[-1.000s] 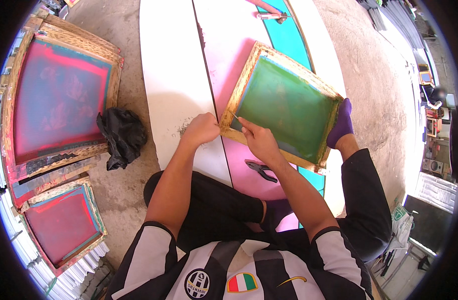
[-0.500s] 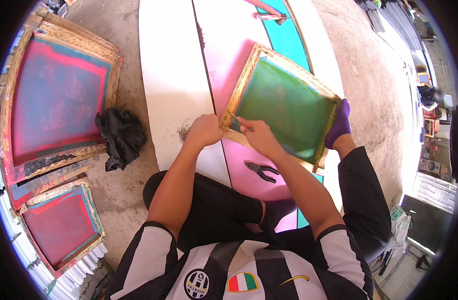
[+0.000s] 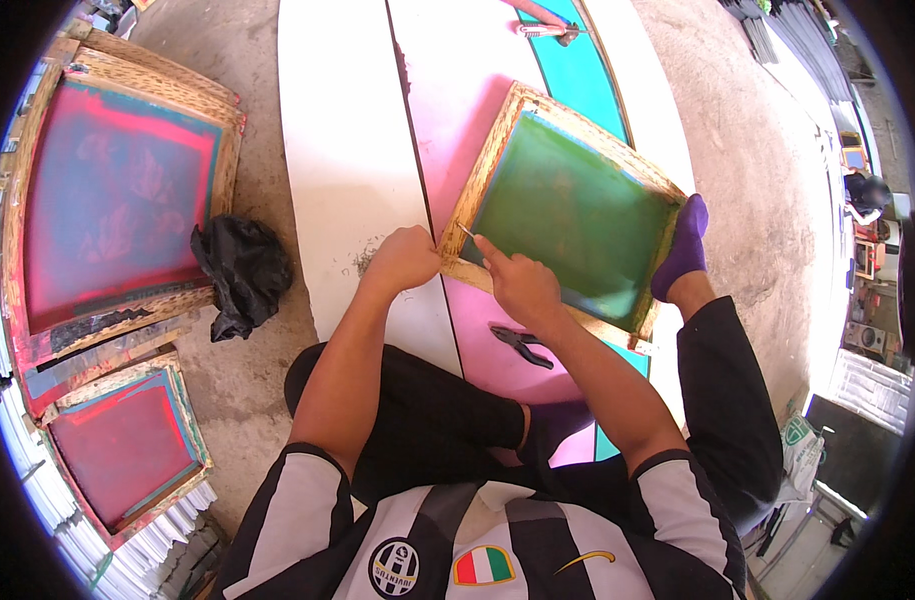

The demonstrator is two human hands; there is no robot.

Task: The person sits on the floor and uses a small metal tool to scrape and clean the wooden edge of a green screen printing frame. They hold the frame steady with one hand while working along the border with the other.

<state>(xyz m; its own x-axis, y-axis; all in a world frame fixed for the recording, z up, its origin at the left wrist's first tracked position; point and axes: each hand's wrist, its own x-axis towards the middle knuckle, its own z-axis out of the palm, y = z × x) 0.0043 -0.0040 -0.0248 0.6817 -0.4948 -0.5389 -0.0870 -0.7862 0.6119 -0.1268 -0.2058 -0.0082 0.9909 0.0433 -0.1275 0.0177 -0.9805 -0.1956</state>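
Observation:
A screen-printing frame [image 3: 464, 212] with wooden sides and green mesh lies tilted in front of me on the board. My left hand [image 3: 405, 262] is closed at its near left corner, fingers pressed against the wood. In my right hand [image 3: 523, 287] is a slim tool with a thin metal shaft [image 3: 465, 231], its tip at the inner edge of the frame's left side. The fingers hide its handle, so I cannot tell its exact kind. Black-handled pliers [image 3: 522, 345] lie on the pink strip just below the frame.
My purple-socked foot [image 3: 686, 245] rests against the frame's right side. At the far end of the board lie a hammer [image 3: 565, 33] and a red-and-white cutter [image 3: 539, 31]. Leftward are two pink-meshed frames [image 3: 117, 200] and a black plastic bag [image 3: 241, 278].
My right hand has turned slightly, now covering the tool's handle, while the tip stays at the frame's left side. The frame and board have shifted a little in view.

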